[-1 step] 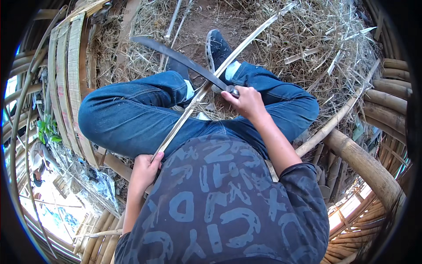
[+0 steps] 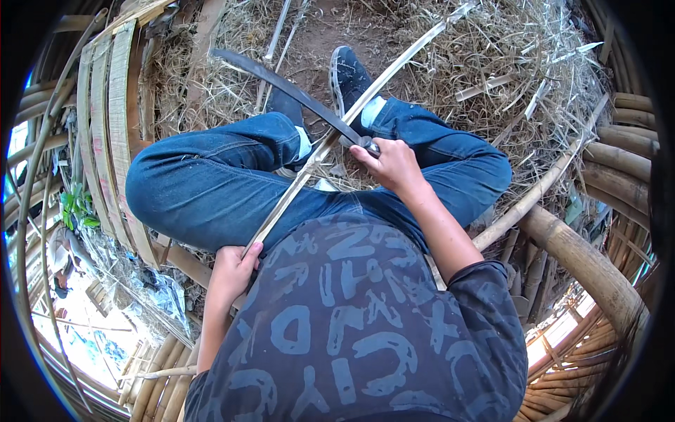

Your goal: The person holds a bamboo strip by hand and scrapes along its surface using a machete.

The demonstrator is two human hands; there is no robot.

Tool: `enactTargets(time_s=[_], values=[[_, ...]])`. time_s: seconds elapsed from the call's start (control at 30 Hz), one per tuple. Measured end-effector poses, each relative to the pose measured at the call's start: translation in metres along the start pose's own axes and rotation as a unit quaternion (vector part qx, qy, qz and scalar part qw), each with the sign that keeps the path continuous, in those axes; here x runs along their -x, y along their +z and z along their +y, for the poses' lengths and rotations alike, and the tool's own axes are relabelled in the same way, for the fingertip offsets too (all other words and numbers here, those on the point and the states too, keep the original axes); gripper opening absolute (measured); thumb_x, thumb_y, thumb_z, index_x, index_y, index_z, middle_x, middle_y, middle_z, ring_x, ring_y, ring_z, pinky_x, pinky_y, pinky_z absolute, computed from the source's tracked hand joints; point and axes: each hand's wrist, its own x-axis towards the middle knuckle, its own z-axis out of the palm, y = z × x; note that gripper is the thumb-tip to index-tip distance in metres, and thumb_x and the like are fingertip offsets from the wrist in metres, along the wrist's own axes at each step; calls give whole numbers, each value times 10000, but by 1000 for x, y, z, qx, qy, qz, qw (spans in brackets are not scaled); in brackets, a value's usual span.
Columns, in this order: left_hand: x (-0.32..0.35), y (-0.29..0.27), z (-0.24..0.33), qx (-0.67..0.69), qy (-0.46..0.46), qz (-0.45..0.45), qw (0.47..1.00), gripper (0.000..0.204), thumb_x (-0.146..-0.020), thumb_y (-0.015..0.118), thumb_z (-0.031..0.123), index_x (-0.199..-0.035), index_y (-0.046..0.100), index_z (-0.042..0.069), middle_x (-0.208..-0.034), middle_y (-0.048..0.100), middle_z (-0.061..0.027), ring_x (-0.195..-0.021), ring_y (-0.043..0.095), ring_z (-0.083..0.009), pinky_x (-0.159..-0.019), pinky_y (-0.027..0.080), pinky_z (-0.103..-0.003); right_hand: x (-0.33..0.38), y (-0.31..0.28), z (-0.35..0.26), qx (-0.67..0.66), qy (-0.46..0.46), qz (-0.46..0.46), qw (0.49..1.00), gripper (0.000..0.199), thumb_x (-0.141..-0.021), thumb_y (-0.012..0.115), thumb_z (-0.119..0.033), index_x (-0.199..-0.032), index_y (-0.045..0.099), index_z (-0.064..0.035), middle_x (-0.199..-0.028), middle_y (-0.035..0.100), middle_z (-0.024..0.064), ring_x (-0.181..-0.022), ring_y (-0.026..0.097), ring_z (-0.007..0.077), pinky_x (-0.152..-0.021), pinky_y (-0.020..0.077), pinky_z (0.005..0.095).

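Observation:
A long pale bamboo strip slants across my lap from lower left to upper right, passing between my bent knees. My left hand is closed round its near end beside my left hip. In front of my belly my right hand grips the dark handle of a machete. The long, slightly curved blade points away to the upper left. Near the handle it crosses the strip at a joint, seemingly touching it. The strip's far end reaches out over the straw.
Dry straw and shavings cover the ground around my shoes. Wooden slats stand at the left. A thick bamboo pole lies close on my right, with a bamboo wall beyond. Two thin strips lie ahead.
The right hand and machete handle have shifted very slightly left, and the blade has tilted a little. The left hand and the bamboo strip stay in place.

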Motion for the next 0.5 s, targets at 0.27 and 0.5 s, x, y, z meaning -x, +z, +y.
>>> enactTargets(time_s=[0.27, 0.5], values=[[4, 3, 4, -3, 3, 23, 1000, 496, -919, 599, 370, -599, 613, -9, -453, 476, -76, -439, 441, -149, -469, 373, -330, -6, 4, -17, 70, -56, -32, 995, 735, -824, 470, -725, -684, 654, -27, -664, 638, 228, -682, 658, 405, -632, 527, 497], [0, 8, 12, -30, -3, 34, 999, 485, -902, 622, 384, -632, 664, -17, -467, 534, -121, -434, 498, -164, -482, 406, -329, -19, -10, 31, 99, 25, -13, 995, 712, -830, 483, -700, -696, 672, -26, -728, 659, 227, -745, 664, 392, -679, 526, 489]])
